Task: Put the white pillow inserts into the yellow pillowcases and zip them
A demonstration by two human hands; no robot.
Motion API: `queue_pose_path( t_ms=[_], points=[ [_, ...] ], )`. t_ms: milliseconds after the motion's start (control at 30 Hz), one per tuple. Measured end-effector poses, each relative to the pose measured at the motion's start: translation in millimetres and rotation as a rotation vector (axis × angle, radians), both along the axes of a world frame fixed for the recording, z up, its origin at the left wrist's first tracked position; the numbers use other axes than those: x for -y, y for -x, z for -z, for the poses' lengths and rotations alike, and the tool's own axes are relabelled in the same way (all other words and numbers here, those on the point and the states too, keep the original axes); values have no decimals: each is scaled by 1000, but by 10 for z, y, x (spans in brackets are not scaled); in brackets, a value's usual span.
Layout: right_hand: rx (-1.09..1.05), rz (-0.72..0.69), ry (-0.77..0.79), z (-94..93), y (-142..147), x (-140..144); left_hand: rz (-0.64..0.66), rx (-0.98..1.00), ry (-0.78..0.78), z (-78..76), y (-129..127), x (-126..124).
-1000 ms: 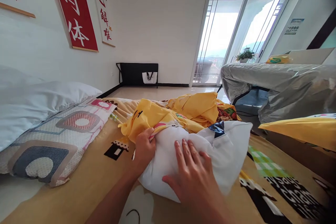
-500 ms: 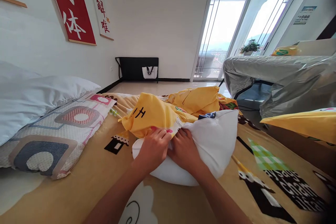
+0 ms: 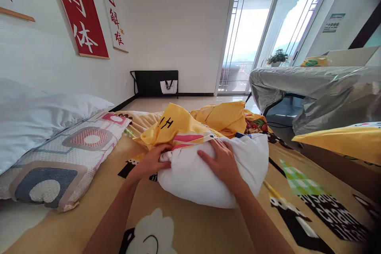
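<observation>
left hand (image 3: 151, 162) pinches yellow pillowcase (image 3: 175, 131) edge | right hand (image 3: 222, 160) flat, open on white pillow (image 3: 208, 174) | pillow likely soft, light, squashy; best gripped at its corner

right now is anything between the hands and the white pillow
Nothing visible. The left hand grips the white pillow at its left corner, and the right hand lies flat on top, beside the yellow pillowcase.

Hands (image 3: 151, 161) on white pillow (image 3: 208, 174)
</observation>
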State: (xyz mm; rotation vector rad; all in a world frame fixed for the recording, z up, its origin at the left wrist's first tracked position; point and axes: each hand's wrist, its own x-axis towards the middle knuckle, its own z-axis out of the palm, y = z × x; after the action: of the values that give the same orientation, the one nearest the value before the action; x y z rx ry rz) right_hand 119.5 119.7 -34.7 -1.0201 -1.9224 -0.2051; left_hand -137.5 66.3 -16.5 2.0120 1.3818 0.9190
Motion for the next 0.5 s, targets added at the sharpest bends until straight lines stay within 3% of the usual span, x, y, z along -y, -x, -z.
queue_pose_path(
  t_ms=[100,133,233,333,500],
  points=[
    [-140,57,-422,-15,135,192,-141,7,-115,103,-196,-70],
    [-147,33,-492,-39,196,309,-184,6,-154,132,-240,-92],
    [-9,-91,-394,-101,387,730,-274,46,-236,220,-307,-150],
    [235,-37,-268,-14,549,1019,-379,140,-286,325,-332,-193],
    [436,53,-268,407,720,877,-580,185,-397,493,-362,-216]
  ],
)
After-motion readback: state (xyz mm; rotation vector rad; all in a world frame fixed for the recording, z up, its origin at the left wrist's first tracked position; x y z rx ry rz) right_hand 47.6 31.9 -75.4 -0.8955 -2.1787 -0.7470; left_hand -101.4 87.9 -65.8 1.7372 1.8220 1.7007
